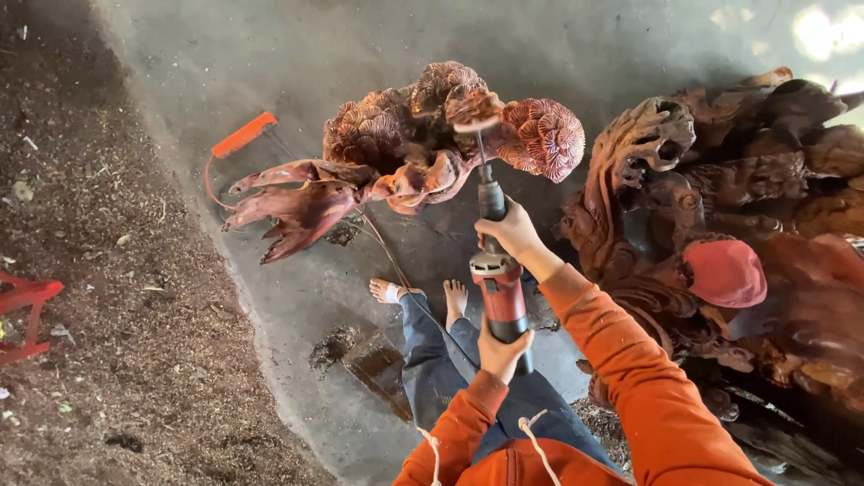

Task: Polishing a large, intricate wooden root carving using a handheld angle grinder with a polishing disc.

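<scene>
Both hands, left hand (pixel 498 353) and right hand (pixel 510 232), clamped on red grinder (pixel 500 286), bit against carved root (pixel 409 148), bare concrete floor (pixel 297 297) around.

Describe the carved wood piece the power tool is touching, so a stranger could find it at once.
On the grey concrete floor, ahead of the bare feet, stands a reddish carved wood sculpture. Its top carries ribbed, coral-like rosettes and pointed fins jut to its left. Unlike the darker carved mass to its right, the red power tool touches it.

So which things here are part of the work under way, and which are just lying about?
In use: red power grinder, held by left hand and right hand; reddish carved wood sculpture.

Lying about: orange-handled saw, red cap, dark carved root piece, red stool.
</scene>
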